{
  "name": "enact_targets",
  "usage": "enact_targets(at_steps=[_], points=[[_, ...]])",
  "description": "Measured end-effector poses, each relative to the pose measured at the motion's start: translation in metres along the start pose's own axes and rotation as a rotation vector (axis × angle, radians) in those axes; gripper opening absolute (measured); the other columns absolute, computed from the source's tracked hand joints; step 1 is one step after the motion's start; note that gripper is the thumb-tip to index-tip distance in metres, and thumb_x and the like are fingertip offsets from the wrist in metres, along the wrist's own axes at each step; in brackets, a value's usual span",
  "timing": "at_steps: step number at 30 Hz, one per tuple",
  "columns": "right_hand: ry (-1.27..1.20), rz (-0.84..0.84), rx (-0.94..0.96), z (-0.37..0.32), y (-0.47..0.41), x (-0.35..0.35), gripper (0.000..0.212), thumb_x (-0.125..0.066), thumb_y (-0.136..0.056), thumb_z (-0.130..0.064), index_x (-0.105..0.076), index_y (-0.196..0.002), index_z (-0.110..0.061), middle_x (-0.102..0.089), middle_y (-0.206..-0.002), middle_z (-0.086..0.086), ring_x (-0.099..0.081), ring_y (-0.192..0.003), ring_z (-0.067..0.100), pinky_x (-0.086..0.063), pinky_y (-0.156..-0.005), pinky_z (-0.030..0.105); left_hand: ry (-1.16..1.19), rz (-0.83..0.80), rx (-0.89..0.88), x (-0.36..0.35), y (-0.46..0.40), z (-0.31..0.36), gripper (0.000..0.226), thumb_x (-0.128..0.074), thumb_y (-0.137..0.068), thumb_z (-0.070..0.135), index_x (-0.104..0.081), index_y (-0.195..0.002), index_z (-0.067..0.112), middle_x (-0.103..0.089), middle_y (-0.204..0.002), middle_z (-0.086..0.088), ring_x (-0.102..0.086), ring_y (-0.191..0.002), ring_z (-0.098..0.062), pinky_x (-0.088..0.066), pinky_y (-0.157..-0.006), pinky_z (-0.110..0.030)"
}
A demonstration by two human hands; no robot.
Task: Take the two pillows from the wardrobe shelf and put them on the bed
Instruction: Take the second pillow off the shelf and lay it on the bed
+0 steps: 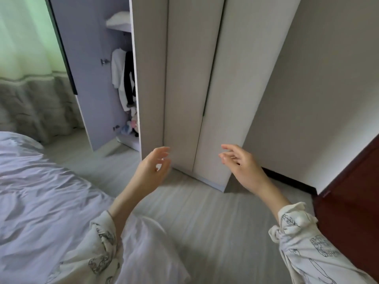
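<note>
Reaching forward, the left hand (152, 168) and the right hand (239, 165) hang in the air before the closed wardrobe doors (194, 89), fingers loosely spread and holding nothing. One white pillow (119, 20) lies on the upper shelf (121, 28) behind the open door (90, 78), above hanging clothes (123, 78). Rumpled pale bedding covers the bed (41, 191) at left.

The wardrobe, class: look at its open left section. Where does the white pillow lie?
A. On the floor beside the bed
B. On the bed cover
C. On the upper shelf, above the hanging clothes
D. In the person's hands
C: the white pillow lies on the upper shelf of the wardrobe, above the hanging clothes, while the left hand and right hand hold nothing.
</note>
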State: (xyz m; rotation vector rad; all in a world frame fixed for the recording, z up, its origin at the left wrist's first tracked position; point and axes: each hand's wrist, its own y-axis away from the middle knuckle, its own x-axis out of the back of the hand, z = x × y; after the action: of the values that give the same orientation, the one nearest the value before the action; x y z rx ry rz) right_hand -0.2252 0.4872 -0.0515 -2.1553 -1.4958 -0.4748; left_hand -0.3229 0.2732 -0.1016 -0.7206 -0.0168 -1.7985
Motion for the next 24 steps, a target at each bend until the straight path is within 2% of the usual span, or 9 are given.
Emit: enact_targets(at_steps=[3,5,9,15,21,22,24], points=[[-0.007,-0.041,0.062,0.029,-0.076,0.031,0.026,-0.056,-0.092,-0.02,-0.057,-0.118,-0.02,-0.065,-0.095,-0.005,-0.063,-0.093,0.014,-0.044,-0.089,0.022,0.008,0.075,0.034,-0.043,-0.062,0.001,0.031,-0.05,-0.092,0.01,-0.053,-0.122,0.012,-0.058,-0.109,0.001,-0.056,-0.093,-0.015,-0.041,-0.081,-0.024],[0.001,-0.068,0.081,0.043,-0.124,0.047,0.027,-0.056,-0.092,-0.02,-0.058,-0.118,-0.019,-0.065,-0.095,-0.006,-0.063,-0.094,0.014,-0.043,-0.089,0.02,0.009,0.068,0.075,-0.067,-0.095,0.002,0.031,-0.05,-0.092,0.011,-0.053,-0.122,0.014,-0.058,-0.109,0.001,-0.056,-0.093,-0.014,-0.041,-0.079,-0.023],[0.011,-0.154,0.125,0.058,-0.219,0.051,0.028,-0.057,-0.092,-0.019,-0.058,-0.12,-0.018,-0.065,-0.098,-0.005,-0.062,-0.095,0.011,-0.042,-0.085,0.015,-0.024,0.096,0.15,-0.079,-0.156,-0.012,0.031,-0.05,-0.092,0.01,-0.052,-0.124,0.012,-0.058,-0.111,0.0,-0.057,-0.095,-0.015,-0.048,-0.084,-0.03],[-0.053,-0.354,0.213,0.064,-0.349,-0.007,0.028,-0.056,-0.092,-0.02,-0.058,-0.12,-0.02,-0.067,-0.101,-0.003,-0.062,-0.1,0.009,-0.044,-0.093,0.021,-0.162,0.302,0.249,-0.04,-0.244,-0.075,0.03,-0.052,-0.092,0.011,-0.054,-0.122,0.009,-0.059,-0.109,-0.005,-0.058,-0.094,-0.02,-0.046,-0.079,-0.029],[-0.057,-0.476,0.363,0.034,-0.498,-0.093,0.028,-0.055,-0.092,-0.022,-0.058,-0.12,-0.021,-0.066,-0.102,-0.003,-0.063,-0.096,0.012,-0.047,-0.089,0.023,-0.207,0.462,0.298,0.001,-0.345,-0.146,0.03,-0.052,-0.092,0.014,-0.054,-0.122,0.011,-0.06,-0.112,-0.005,-0.058,-0.093,-0.018,-0.042,-0.074,-0.023],[-0.064,-0.494,0.389,0.024,-0.521,-0.111,0.028,-0.055,-0.092,-0.022,-0.058,-0.12,-0.021,-0.066,-0.102,-0.003,-0.063,-0.094,0.01,-0.047,-0.087,0.02,-0.22,0.479,0.31,0.011,-0.361,-0.156,0.03,-0.052,-0.092,0.014,-0.053,-0.122,0.011,-0.06,-0.113,-0.005,-0.058,-0.094,-0.017,-0.042,-0.074,-0.022],[-0.074,-0.541,0.45,0.003,-0.562,-0.146,0.028,-0.055,-0.092,-0.024,-0.058,-0.121,-0.022,-0.065,-0.1,-0.006,-0.061,-0.087,0.001,-0.045,-0.077,0.007,-0.245,0.528,0.329,0.034,-0.392,-0.172,0.031,-0.052,-0.092,0.014,-0.054,-0.123,0.011,-0.06,-0.113,-0.006,-0.058,-0.094,-0.016,-0.042,-0.072,-0.02]])
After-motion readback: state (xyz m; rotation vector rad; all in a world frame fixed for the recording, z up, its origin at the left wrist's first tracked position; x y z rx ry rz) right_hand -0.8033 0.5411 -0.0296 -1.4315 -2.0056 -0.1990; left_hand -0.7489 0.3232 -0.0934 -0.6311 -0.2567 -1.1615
